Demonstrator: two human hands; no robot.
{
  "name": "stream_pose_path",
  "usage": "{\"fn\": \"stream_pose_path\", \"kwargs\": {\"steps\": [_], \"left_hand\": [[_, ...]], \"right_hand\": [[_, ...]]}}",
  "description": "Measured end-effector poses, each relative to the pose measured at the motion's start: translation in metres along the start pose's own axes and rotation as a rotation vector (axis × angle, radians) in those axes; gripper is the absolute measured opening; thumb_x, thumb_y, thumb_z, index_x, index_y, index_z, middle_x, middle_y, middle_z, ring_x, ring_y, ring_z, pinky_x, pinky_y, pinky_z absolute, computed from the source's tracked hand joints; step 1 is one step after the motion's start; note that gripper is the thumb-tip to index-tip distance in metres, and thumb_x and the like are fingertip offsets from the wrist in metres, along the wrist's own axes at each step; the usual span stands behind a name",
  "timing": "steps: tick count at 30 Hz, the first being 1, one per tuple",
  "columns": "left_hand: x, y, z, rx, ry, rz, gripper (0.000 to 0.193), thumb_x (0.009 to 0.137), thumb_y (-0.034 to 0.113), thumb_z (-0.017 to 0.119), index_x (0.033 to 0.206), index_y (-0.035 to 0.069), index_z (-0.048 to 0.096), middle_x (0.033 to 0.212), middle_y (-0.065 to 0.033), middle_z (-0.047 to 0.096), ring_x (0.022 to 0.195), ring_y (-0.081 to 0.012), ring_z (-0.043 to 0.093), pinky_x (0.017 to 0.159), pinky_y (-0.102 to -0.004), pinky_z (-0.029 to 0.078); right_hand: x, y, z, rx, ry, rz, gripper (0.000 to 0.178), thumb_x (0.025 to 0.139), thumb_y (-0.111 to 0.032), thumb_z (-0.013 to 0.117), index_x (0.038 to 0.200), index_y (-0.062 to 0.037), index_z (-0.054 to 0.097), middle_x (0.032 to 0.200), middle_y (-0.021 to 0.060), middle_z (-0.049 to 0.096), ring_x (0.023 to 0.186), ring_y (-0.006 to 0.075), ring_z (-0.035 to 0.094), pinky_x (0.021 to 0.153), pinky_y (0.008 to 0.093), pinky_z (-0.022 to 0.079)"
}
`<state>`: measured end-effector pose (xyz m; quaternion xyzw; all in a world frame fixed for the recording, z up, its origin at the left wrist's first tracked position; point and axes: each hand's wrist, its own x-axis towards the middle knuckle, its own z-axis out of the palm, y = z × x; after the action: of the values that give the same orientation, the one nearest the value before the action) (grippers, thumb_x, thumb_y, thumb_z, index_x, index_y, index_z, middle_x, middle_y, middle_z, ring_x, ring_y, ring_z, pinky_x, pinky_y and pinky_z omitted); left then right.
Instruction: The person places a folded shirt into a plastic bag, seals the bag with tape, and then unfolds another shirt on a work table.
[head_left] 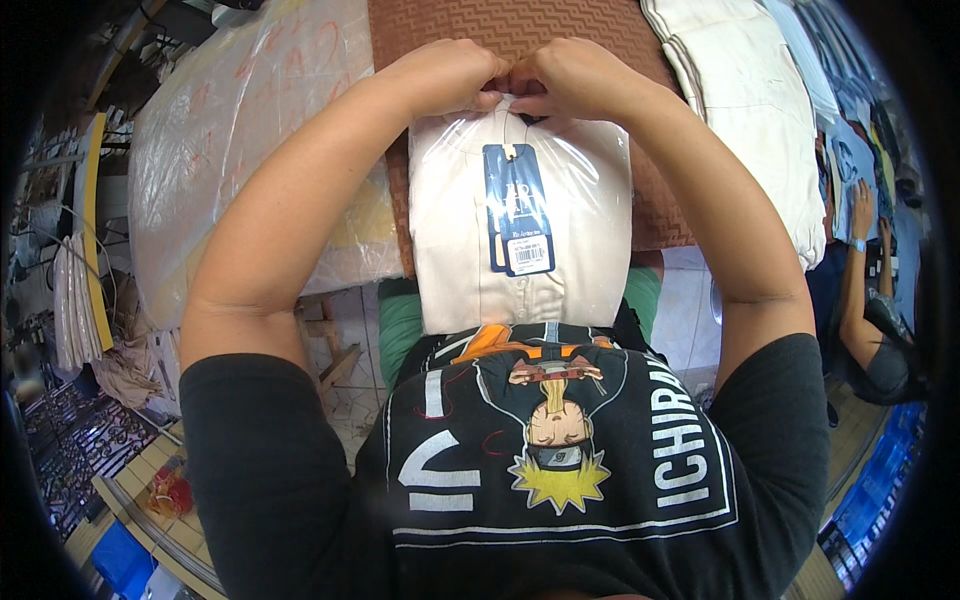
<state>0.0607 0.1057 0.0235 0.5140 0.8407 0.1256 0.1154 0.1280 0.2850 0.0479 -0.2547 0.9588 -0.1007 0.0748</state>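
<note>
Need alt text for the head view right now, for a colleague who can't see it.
Both hands, left hand and right hand, grip the top edge of a folded cream shirt in a clear bag with a blue tag, lying on a brown textured pad. More cream shirts are stacked to the right, and plastic-wrapped bundles lie to the left.

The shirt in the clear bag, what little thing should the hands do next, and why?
Probably press the bag's top edge flat. Both hands, left hand and right hand, pinch together at the collar end of the folded cream shirt, which lies in a clear plastic bag on a brown textured board. A blue hang tag lies on top.
</note>
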Motion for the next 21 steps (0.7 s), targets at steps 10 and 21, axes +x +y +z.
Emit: {"fn": "stream_pose_path", "kwargs": {"steps": [10, 21], "left_hand": [[-0.002, -0.005, 0.000, -0.169, -0.019, -0.016, 0.026, 0.081, 0.024, 0.065, 0.098, 0.004, 0.064, 0.090, -0.0145, 0.065, 0.084, -0.0308, 0.062, 0.075, -0.0358, 0.048], [-0.004, 0.004, -0.009, -0.267, -0.040, -0.142, 0.020, 0.084, 0.021, 0.064, 0.096, 0.005, 0.067, 0.088, -0.0102, 0.068, 0.078, -0.0198, 0.063, 0.074, -0.0302, 0.048]], "right_hand": [[0.001, -0.005, 0.006, -0.180, 0.011, -0.009, 0.027, 0.077, -0.022, 0.063, 0.102, -0.0140, 0.067, 0.078, 0.0095, 0.067, 0.073, 0.0288, 0.064, 0.069, 0.0387, 0.051], [-0.028, 0.031, -0.005, 0.318, 0.051, 0.381, 0.025, 0.085, -0.022, 0.064, 0.101, -0.0033, 0.069, 0.086, 0.0111, 0.070, 0.077, 0.0186, 0.066, 0.073, 0.0294, 0.052]]}}
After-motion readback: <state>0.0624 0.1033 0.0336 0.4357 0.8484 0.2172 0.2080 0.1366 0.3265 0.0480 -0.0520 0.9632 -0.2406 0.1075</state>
